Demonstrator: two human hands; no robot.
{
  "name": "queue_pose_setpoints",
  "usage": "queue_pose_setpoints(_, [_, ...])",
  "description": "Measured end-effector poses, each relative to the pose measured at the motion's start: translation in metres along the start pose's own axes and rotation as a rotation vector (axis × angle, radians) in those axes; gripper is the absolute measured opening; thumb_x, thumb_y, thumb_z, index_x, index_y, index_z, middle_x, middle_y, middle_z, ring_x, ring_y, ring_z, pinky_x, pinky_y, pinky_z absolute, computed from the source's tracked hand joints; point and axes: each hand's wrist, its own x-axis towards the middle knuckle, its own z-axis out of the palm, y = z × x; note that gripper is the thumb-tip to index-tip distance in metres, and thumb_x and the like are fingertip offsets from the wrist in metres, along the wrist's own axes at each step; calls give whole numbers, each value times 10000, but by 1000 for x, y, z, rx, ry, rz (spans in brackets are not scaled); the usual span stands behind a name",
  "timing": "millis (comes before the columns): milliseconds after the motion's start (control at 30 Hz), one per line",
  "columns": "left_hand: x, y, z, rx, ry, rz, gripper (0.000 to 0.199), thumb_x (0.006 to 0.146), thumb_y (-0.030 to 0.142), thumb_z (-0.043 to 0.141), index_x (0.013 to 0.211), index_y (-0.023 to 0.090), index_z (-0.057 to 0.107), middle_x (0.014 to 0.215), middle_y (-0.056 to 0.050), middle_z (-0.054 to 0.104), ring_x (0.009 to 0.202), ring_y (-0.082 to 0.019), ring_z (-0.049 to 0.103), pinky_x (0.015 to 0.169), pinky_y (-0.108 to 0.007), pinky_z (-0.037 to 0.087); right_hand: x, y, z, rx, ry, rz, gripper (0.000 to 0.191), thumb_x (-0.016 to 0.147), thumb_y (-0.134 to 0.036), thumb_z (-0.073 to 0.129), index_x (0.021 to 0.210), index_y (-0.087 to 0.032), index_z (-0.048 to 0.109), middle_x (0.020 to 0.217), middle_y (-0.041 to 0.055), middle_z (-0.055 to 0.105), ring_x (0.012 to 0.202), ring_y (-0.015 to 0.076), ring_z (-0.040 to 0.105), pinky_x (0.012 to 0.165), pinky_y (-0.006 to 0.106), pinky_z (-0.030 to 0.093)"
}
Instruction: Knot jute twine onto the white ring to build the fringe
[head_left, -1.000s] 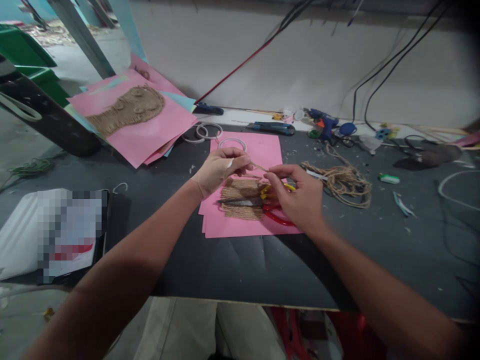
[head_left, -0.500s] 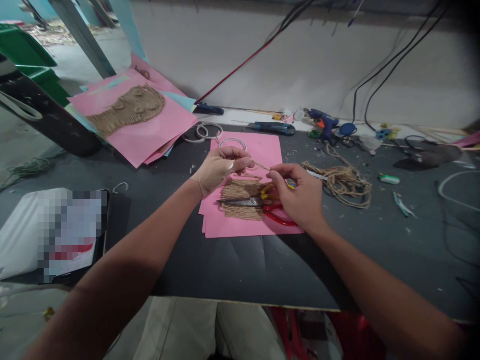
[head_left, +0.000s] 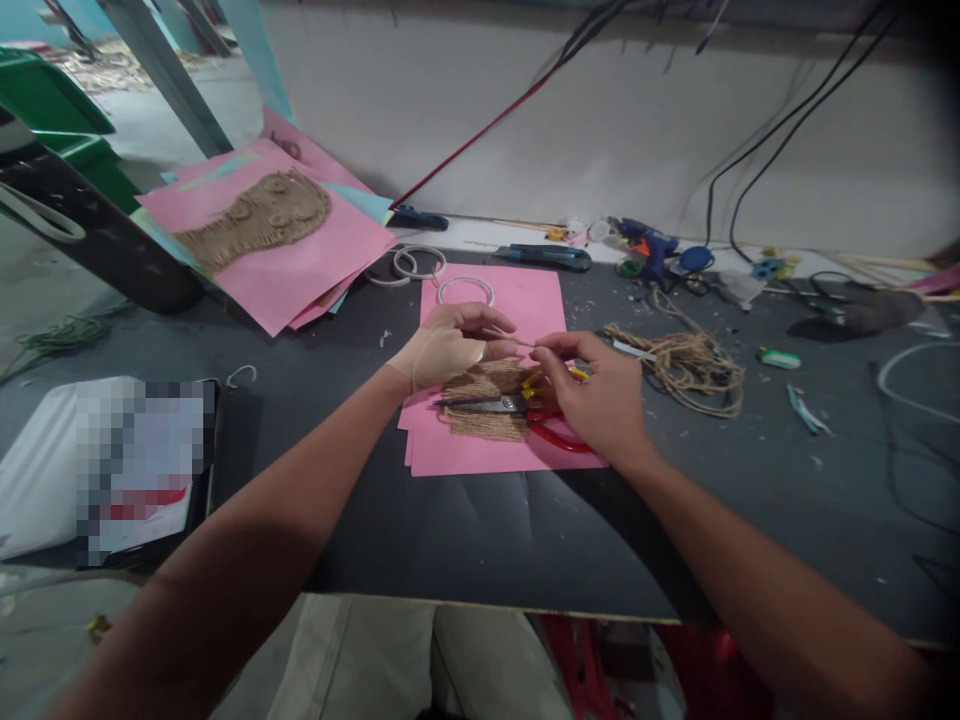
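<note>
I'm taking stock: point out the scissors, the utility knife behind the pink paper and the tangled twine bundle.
Scissors (head_left: 511, 404): head view, on the pivot.
Utility knife (head_left: 550, 257): head view, on its handle.
Tangled twine bundle (head_left: 688, 366): head view, on its looped strands.

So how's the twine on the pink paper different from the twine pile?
The twine rows lie straight, side by side; the twine pile is loose, tangled loops. The rows sit on pink paper; the pile, on the dark tabletop. Scissors lie across the rows, not the pile. Both are brown.
</note>
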Motion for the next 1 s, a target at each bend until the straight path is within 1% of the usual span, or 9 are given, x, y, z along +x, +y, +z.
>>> queue_pose_setpoints(167, [-3,6,4,158,5,37,303,725,355,835,904,118,776,876,-84,766,825,-173,698,743,-276,534,-1,-2,0,-29,-30,5,113,931,-297,657,960,-242,752,883,22,783,779,193,727,730,319,562])
queue_pose_setpoints(267, [-3,5,5,165,6,47,291,743,366,820,904,127,783,888,-86,775,824,-174,706,744,-273,544,-2,-3,0,-19,-44,-4,123,937,-317,659,967,-253,759,893,20,787,786,197,732,737,326,561])
queue_pose_setpoints(367, [-3,2,6,201,-13,64,263,758,349,802,925,146,789,914,-84,781,845,-176,713,755,-271,551,-2,-2,1,-1,-60,-26,104,933,-286,666,962,-241,756,909,20,790,812,197,737,779,333,559])
queue_pose_setpoints(500, [-3,1,7,273,-7,94,211,772,325,782,892,152,796,870,-72,783,822,-171,710,741,-267,549,-2,-3,1,12,-81,-29,98,933,-267,665,957,-232,754,925,25,791,837,200,738,814,342,555])
queue_pose_setpoints(633, [-4,3,6,297,19,77,227,773,348,776,868,142,795,833,-73,775,799,-175,700,721,-274,539,-1,-2,0,8,-82,-8,113,935,-297,666,976,-238,754,926,31,787,828,208,734,795,353,553])
queue_pose_setpoints(767, [-3,5,4,289,1,52,232,772,343,772,864,131,792,836,-80,772,790,-171,691,719,-277,530,-1,0,0,-16,-95,-4,110,938,-296,660,965,-232,745,912,37,780,810,207,725,786,354,547])
queue_pose_setpoints(1000, [-4,5,6,367,-16,92,203,780,319,752,870,142,796,853,-77,779,807,-173,697,733,-279,537,0,2,0,-32,-123,-23,68,936,-248,649,937,-224,713,909,36,760,808,200,705,778,353,538])
